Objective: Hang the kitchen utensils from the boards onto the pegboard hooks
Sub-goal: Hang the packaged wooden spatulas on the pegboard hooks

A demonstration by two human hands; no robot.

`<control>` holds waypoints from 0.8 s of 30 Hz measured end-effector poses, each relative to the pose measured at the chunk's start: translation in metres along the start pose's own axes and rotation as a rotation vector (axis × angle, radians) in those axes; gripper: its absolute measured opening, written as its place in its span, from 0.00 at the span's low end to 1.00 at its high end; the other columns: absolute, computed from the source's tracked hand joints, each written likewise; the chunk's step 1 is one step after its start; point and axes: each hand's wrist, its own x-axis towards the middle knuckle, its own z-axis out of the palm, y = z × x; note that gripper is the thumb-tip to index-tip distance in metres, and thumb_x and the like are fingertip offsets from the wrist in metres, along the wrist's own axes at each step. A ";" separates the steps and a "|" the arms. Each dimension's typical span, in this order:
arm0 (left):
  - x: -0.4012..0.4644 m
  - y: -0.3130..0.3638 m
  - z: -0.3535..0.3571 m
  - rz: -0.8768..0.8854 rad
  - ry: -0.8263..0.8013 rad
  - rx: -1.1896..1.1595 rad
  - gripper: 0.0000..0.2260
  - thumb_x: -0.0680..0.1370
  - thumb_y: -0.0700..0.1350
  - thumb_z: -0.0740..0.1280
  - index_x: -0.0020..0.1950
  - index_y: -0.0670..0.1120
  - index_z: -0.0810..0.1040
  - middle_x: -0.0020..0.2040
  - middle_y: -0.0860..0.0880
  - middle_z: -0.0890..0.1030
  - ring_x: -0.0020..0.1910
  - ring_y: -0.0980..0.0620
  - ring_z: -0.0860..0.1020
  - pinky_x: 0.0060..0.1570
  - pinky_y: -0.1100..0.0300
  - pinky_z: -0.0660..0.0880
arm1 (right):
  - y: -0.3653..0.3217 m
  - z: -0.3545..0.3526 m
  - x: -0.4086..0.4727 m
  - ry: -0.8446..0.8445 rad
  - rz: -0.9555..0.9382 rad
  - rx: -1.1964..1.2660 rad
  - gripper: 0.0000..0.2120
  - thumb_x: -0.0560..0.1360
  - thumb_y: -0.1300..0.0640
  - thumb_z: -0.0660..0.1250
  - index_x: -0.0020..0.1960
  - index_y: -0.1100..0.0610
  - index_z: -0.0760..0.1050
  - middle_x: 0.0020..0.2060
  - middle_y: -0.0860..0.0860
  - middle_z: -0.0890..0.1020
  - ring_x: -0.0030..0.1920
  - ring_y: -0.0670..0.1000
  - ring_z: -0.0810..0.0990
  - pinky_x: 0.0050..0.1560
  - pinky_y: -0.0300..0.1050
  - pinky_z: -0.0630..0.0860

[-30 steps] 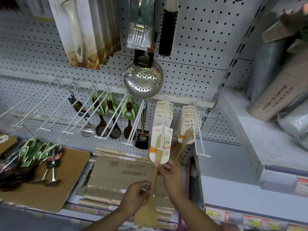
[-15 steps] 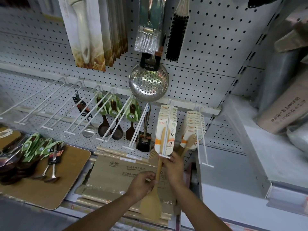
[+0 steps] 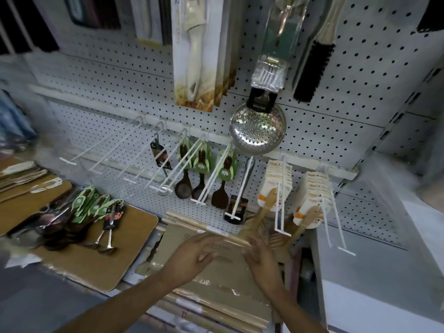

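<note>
The pale wooden spatulas with white and orange card sleeves (image 3: 276, 188) hang in a packed row on a long white wire hook (image 3: 281, 195) of the white perforated metal pegboard (image 3: 336, 97), their flat blades fanning out below, just above the hands; a second bunch of like wooden spatulas (image 3: 312, 203) hangs on the next hook to the right. The left hand (image 3: 192, 255) hovers over the flat brown cardboard packs (image 3: 216, 280), its fingers (image 3: 211, 239) spread and relaxed, holding nothing; the right hand (image 3: 262, 260) is beside it, fingers loosely extended toward the spatula blades, gripping nothing, though blur hides whether the fingertips touch the wood. Left of the spatulas, dark brown wooden spoons with green card tags (image 3: 201, 171) hang on slanted white hooks, with a small steel ladle (image 3: 165, 188) and a black-tagged turner (image 3: 236, 207) among them; several hooks further left are bare wire. Above hangs a round shiny perforated steel skimmer (image 3: 258, 133), a black-bristled brush with a pale handle (image 3: 314, 68), and tall printed cartons showing a cream-coloured handle (image 3: 194, 56). On the rounded tan wooden board (image 3: 115, 258) at lower left lies a heap of dark spoons in green card sleeves (image 3: 93, 205), with two slim steel utensils bearing black tags (image 3: 109, 227) beside them; another board at far left (image 3: 21, 200) carries pale flat utensils, smeared by motion. A plain white shelf (image 3: 374, 280) stands at the right.
</note>
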 end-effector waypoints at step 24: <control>-0.323 -0.194 -0.384 -0.120 0.289 0.372 0.24 0.77 0.58 0.67 0.73 0.57 0.69 0.70 0.56 0.72 0.70 0.56 0.70 0.70 0.54 0.70 | -0.369 0.326 -0.037 -0.307 -0.860 -0.338 0.23 0.78 0.42 0.63 0.72 0.44 0.66 0.67 0.38 0.70 0.65 0.34 0.63 0.63 0.24 0.56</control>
